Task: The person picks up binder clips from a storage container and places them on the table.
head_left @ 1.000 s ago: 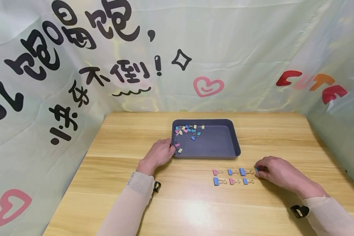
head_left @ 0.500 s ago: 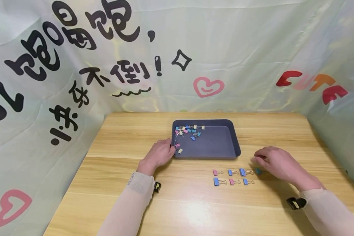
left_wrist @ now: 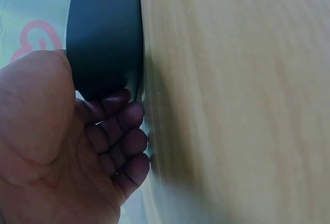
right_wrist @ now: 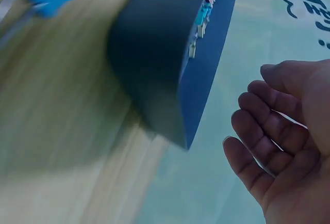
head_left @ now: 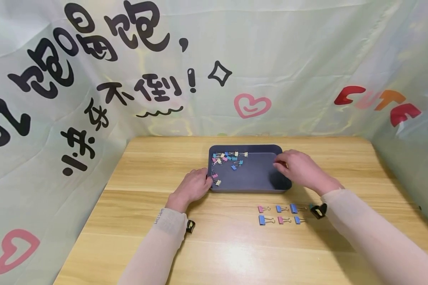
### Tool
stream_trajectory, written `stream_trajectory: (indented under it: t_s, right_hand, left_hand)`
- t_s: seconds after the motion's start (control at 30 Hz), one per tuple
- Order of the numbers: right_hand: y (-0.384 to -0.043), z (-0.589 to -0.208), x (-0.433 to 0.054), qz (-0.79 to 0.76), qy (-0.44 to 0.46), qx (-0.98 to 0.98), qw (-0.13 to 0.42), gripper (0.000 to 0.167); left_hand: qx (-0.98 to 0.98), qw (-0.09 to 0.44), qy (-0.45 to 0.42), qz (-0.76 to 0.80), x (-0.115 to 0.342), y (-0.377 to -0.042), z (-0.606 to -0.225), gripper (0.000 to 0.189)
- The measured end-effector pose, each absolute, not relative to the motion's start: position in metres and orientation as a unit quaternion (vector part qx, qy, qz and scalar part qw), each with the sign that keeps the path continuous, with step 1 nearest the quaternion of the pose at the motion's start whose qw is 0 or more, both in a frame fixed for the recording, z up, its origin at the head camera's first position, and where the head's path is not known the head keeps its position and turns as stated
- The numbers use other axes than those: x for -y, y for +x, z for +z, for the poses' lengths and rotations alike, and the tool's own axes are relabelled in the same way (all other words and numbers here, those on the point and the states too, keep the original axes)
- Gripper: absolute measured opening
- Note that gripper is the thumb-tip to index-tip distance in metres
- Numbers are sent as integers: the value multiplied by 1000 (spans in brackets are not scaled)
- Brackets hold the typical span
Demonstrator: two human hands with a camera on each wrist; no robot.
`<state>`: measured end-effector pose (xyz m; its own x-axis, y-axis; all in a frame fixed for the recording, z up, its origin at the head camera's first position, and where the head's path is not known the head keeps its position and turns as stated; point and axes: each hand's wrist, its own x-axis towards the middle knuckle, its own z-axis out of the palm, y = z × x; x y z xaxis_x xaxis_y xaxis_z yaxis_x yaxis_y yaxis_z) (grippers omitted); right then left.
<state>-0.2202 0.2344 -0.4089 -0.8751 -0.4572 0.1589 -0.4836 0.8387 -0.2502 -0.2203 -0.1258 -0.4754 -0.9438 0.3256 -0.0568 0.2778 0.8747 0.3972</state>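
My left hand (head_left: 192, 185) holds the left side of a dark tray (head_left: 256, 176). In the left wrist view its thumb lies at the rim and its fingers curl against the tray wall (left_wrist: 105, 33). Above the tray's right rim is my right hand (head_left: 301, 168), fingers loosely bent; the right wrist view shows nothing in that hand (right_wrist: 289, 136). Several small binder clips (head_left: 234, 158) in pink, blue, teal and cream lie along the tray's left side. On the table are two rows of clips, including a large blue binder clip (head_left: 262, 220) and a pink binder clip (head_left: 260, 208).
The wooden table (head_left: 214, 245) reaches a printed cloth backdrop (head_left: 299, 59) behind and at both sides. A black wrist strap (head_left: 319, 211) on the right sleeve largely covers a teal clip at the end of the back row.
The right hand has let go of a teal binder clip at the right end of the back row, then moved up and left to the tray. The left hand has stayed put.
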Motion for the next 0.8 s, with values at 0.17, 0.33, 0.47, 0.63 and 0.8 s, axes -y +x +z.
stream_trajectory:
  t_s: [0.17,0.33,0.47,0.63,0.8]
  right_hand:
    - [-244,-410,-213,128,266,955,34,20]
    - [-264,-413,-196,121,275,954,12,29]
    - [-277,-419,-187,113,277,954,-3,34]
    - [-287,-428,-178,103,273,956,-31,38]
    - [-294,-436,-170,82,278,955,-58,43]
  left_hand:
    - [-967,63,153,196,125,-220,-475,38]
    - [-967,64,153,192,125,-220,-475,42]
    - [-967,64,156,192,126,-221,-476,43]
    - [-967,68,156,192,126,-221,-477,44]
    - [-967,71,155,189,127,-221,-477,49]
